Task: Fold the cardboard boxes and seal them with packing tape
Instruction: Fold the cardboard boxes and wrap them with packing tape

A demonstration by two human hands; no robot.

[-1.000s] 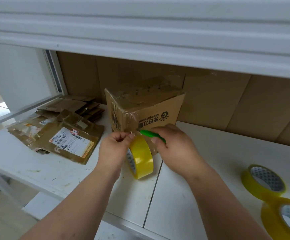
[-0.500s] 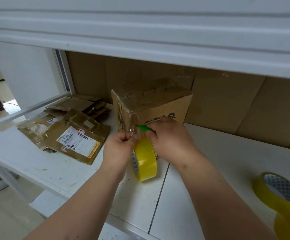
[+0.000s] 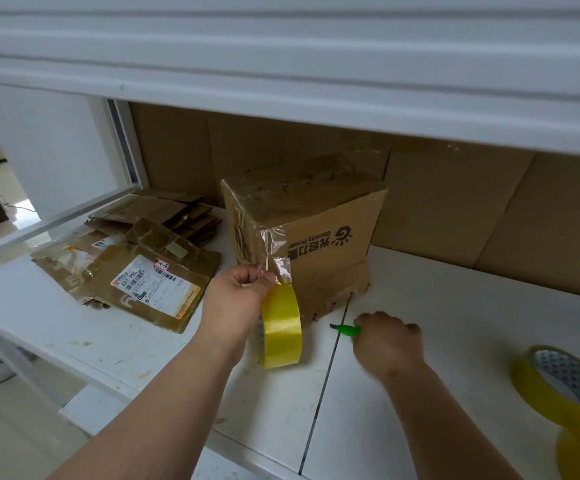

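Left hand (image 3: 236,299): pinching the loose clear tape end between thumb and curled fingers; the yellow tape roll (image 3: 281,330) is hanging just below the pinch, standing on edge on the table (image 3: 454,327). How the roll is being held is hidden behind the hand.
Right hand (image 3: 387,341): curling round a green cutter (image 3: 347,329), resting low on the table; only the cutter's tip is showing left of the knuckles, the handle is being covered.
Box (image 3: 319,237): standing just beyond both hands, its near corner directly above the pinch, printing upside down, clear tape wrinkling over its top and corner.
Flattened boxes (image 3: 136,268): lying left of the left hand, labels too small to read.
Spare rolls (image 3: 562,382): sitting right of the right hand; the nearer one is being cut off by the frame corner.
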